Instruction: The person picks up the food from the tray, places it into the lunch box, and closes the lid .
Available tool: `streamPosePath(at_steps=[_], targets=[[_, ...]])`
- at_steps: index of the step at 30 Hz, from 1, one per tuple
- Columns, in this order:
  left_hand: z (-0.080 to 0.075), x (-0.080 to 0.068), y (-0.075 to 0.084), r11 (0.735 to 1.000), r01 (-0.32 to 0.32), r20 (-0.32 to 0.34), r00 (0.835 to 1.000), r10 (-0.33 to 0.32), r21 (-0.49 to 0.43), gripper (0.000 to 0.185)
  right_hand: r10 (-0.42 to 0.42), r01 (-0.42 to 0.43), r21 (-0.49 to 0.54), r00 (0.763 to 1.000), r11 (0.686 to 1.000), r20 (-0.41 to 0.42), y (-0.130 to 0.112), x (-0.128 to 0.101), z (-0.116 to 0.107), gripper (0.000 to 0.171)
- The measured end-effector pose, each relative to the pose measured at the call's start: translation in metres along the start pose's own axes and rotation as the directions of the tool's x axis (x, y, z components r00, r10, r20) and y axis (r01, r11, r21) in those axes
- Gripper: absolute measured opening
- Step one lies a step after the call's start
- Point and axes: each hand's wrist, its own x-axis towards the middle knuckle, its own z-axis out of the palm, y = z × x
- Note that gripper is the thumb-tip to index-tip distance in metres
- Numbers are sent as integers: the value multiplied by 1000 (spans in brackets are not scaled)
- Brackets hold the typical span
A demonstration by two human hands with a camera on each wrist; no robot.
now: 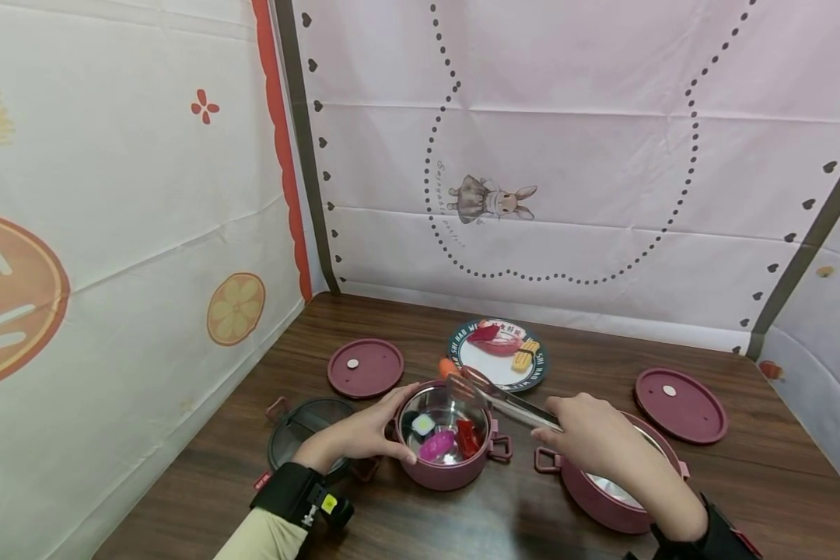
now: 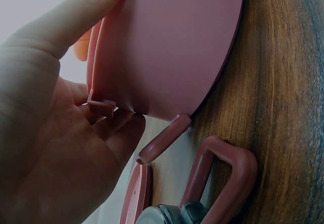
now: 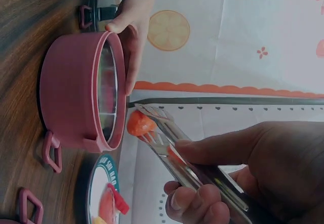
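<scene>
Meanwhile, left hand (image 1: 364, 435) curls around the pink pot (image 1: 448, 467); right hand (image 1: 588, 435) grips metal tongs (image 1: 504, 400) over it.

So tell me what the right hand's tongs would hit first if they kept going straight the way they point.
Probably the orange piece: the right hand aims the tongs over the pot's far rim, and the tips sit at that piece, just before the plate. Depth there is hard to judge.
</scene>
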Motion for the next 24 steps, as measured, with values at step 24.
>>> streamPosePath(at_steps=[24], targets=[[3, 1, -5, 1000, 1, -15, 1000, -1, -3, 106, 35, -32, 76, 999, 997, -28, 9, 1, 10, 37]])
